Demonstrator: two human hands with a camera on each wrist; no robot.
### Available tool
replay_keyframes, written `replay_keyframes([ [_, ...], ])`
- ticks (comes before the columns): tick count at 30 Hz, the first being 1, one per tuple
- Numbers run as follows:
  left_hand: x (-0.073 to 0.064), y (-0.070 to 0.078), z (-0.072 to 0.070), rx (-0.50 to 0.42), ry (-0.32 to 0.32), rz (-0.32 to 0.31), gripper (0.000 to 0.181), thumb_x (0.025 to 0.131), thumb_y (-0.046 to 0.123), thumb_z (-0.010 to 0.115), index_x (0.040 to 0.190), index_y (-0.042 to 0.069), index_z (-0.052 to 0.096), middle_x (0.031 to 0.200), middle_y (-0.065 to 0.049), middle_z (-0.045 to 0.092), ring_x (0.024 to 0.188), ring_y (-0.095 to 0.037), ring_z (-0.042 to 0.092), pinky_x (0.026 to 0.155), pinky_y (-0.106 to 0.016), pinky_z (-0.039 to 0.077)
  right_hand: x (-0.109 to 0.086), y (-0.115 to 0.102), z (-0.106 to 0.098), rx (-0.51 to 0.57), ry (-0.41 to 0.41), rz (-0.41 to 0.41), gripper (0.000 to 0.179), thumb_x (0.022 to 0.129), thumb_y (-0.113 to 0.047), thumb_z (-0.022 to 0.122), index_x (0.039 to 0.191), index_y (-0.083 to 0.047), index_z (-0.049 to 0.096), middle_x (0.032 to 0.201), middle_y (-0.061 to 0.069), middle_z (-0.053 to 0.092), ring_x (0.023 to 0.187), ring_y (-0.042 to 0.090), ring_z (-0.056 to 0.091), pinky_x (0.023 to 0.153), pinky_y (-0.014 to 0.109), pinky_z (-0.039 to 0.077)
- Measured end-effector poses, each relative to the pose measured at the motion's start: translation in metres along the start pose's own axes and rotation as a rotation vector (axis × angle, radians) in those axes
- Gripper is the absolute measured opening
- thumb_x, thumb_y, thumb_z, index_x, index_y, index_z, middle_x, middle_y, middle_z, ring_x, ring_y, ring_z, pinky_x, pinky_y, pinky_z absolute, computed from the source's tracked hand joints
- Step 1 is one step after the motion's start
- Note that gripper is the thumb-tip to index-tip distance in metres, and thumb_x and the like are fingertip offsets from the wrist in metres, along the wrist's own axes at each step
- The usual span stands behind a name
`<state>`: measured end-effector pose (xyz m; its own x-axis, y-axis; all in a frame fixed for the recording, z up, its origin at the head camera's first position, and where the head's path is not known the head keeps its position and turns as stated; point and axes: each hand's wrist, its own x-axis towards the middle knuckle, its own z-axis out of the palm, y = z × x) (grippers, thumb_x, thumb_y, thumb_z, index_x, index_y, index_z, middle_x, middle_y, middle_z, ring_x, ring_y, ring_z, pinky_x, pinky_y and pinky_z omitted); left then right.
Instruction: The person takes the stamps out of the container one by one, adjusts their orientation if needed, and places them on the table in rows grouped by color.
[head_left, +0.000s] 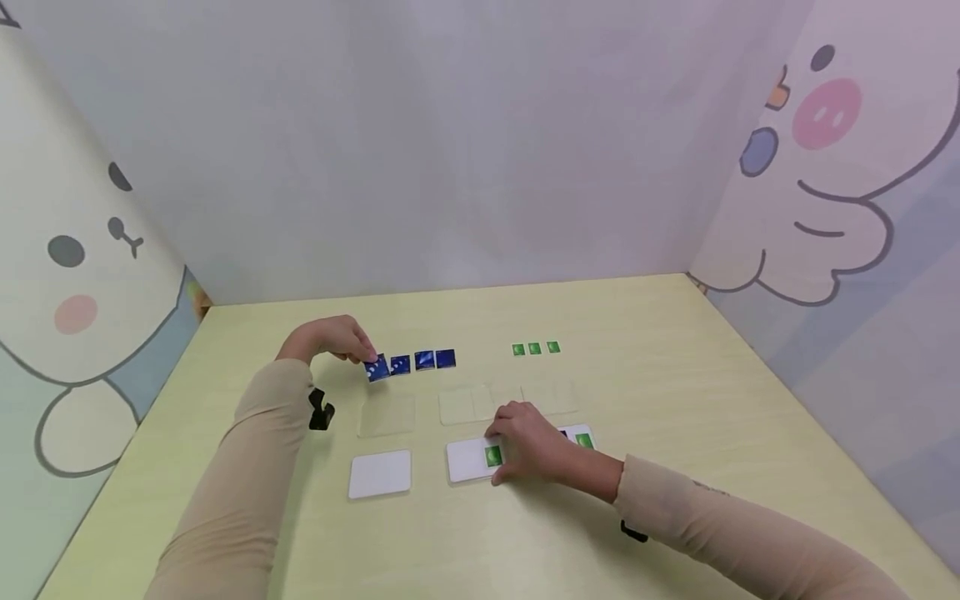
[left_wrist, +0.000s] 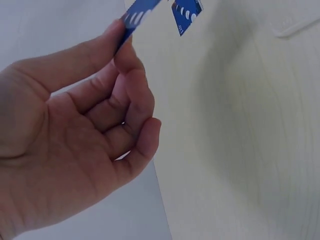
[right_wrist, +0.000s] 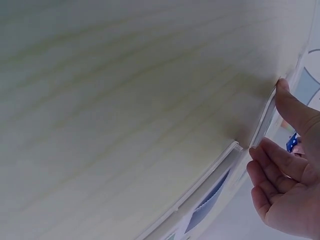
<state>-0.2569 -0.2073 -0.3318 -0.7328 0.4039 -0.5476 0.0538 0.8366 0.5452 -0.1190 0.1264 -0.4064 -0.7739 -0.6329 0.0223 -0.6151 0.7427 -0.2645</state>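
Observation:
My left hand [head_left: 337, 337] pinches a small blue card [head_left: 377, 368] with white moon shapes between thumb and index finger. In the left wrist view, that blue card [left_wrist: 136, 17] is tilted above the table, its top cut off. My right hand [head_left: 534, 442] grips a white card [head_left: 467, 462] in a clear holder by opposite edges, thumb on the near side, fingertips on the far side. A green square [head_left: 492, 456] lies at its right end. Partly hidden behind the right wrist lies another white card with a green square [head_left: 584, 442] and a dark blue piece.
To the right of the held card lie three blue cards [head_left: 424, 360] in a row. Three green squares [head_left: 534, 348] lie farther right. Clear plastic covers [head_left: 386, 415] rest mid-table, and a plain white card [head_left: 380, 474] lies front left. Fabric walls bound the table [head_left: 645, 333].

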Motion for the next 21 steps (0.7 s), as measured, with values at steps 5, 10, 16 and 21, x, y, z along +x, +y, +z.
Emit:
replay_keyframes([
  [5, 0.008, -0.004, 0.003, -0.002, 0.017, -0.043, 0.022, 0.092, 0.022, 0.062, 0.095, 0.003, 0.070, 0.066, 0.006, 0.053, 0.067, -0.010, 0.044, 0.069, -0.026, 0.039, 0.000, 0.000, 0.001, -0.006, -0.005, -0.001, 0.056, 0.063, -0.048, 0.086, 0.105, -0.013, 0.072, 0.101, -0.002, 0.068, 0.092, 0.011, 0.053, 0.091, 0.034, 0.046],
  [10, 0.015, -0.009, 0.006, 0.011, 0.044, -0.059, 0.018, 0.091, 0.020, 0.062, 0.086, 0.003, 0.069, 0.062, 0.006, 0.050, 0.063, -0.010, 0.042, 0.065, -0.026, 0.037, 0.000, 0.001, 0.001, -0.015, -0.009, -0.010, 0.057, 0.064, -0.048, 0.086, 0.105, -0.013, 0.072, 0.102, -0.002, 0.068, 0.094, 0.012, 0.055, 0.093, 0.036, 0.046],
  [16, 0.021, -0.014, 0.006, 0.009, 0.032, -0.059, 0.019, 0.092, 0.020, 0.062, 0.078, 0.007, 0.066, 0.058, 0.006, 0.046, 0.059, -0.009, 0.037, 0.063, -0.026, 0.034, 0.001, 0.001, 0.002, -0.004, -0.017, 0.000, 0.056, 0.064, -0.049, 0.085, 0.106, -0.013, 0.072, 0.102, -0.002, 0.068, 0.094, 0.012, 0.054, 0.092, 0.035, 0.046],
  [21, 0.025, -0.016, 0.007, 0.018, 0.040, -0.091, 0.018, 0.091, 0.017, 0.062, 0.076, 0.007, 0.066, 0.057, 0.007, 0.046, 0.058, -0.008, 0.039, 0.061, -0.024, 0.034, 0.001, 0.002, 0.003, -0.002, -0.013, -0.001, 0.057, 0.064, -0.049, 0.085, 0.106, -0.013, 0.072, 0.102, -0.002, 0.068, 0.093, 0.012, 0.055, 0.092, 0.035, 0.046],
])
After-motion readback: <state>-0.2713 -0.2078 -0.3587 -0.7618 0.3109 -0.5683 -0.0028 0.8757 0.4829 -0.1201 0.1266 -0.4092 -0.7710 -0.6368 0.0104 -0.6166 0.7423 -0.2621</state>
